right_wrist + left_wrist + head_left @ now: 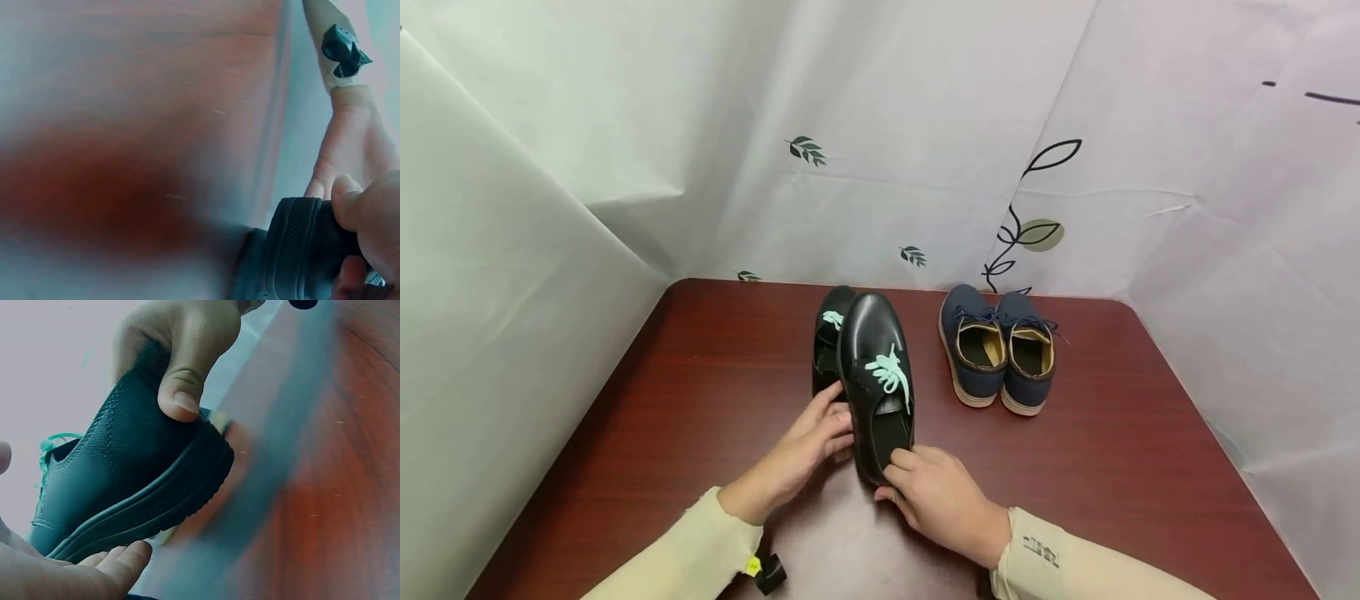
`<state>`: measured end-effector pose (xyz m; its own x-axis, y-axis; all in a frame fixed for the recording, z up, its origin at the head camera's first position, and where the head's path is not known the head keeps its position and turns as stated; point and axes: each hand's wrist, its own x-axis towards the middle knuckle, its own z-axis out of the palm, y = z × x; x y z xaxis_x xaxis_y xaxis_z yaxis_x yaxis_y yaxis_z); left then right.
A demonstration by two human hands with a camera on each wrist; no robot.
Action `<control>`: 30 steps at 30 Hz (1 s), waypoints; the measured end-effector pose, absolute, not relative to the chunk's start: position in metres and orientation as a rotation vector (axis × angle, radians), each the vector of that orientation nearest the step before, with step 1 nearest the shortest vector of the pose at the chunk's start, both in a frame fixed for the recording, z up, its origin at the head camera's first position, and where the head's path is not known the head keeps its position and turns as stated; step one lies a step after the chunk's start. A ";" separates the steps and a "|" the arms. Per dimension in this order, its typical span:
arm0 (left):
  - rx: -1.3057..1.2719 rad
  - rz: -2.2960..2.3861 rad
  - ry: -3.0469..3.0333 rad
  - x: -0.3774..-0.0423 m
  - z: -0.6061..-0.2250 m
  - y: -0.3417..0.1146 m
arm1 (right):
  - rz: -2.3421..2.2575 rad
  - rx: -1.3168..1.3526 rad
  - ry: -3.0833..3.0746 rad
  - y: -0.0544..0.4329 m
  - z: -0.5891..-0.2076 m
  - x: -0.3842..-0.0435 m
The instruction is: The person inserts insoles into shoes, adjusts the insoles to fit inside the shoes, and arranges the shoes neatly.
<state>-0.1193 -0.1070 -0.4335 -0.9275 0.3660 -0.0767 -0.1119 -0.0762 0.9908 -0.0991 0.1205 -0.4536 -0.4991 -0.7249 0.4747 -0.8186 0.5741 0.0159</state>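
Note:
A black leather shoe with mint-green laces is held up above the table, toe pointing away. My right hand pinches its heel, with the thumb on the outside of the back and fingers in the opening; the left wrist view shows this thumb pressed on the heel. Beside the shoe's left side is my left hand, fingers loosely extended. In the left wrist view these fingers lie along the sole's underside. A second black shoe with matching laces stands behind, partly hidden by the held one.
A pair of navy lace-up shoes with pale soles stands side by side at the back right of the reddish-brown table. White cloth with leaf prints hangs behind the table and along both sides.

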 end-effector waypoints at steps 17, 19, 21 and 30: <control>0.323 2.491 2.029 -0.129 -0.389 -0.165 | 0.186 1.266 -2.267 0.042 -0.402 -0.134; 0.300 2.520 2.042 -0.132 -0.389 -0.171 | 0.147 1.244 -2.269 0.031 -0.402 -0.138; 0.271 2.536 2.057 -0.136 -0.389 -0.177 | 0.113 1.224 -2.273 0.022 -0.403 -0.142; 0.015 2.538 2.072 -0.154 -0.394 -0.200 | 0.058 1.137 -2.329 -0.014 -0.412 -0.156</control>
<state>-0.1540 -0.1999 -0.3944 -0.9909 -0.0983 0.0923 0.1101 -0.1948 0.9746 -0.1555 -0.0136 -0.4124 -0.4966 -0.7187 0.4868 -0.7419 0.6425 0.1918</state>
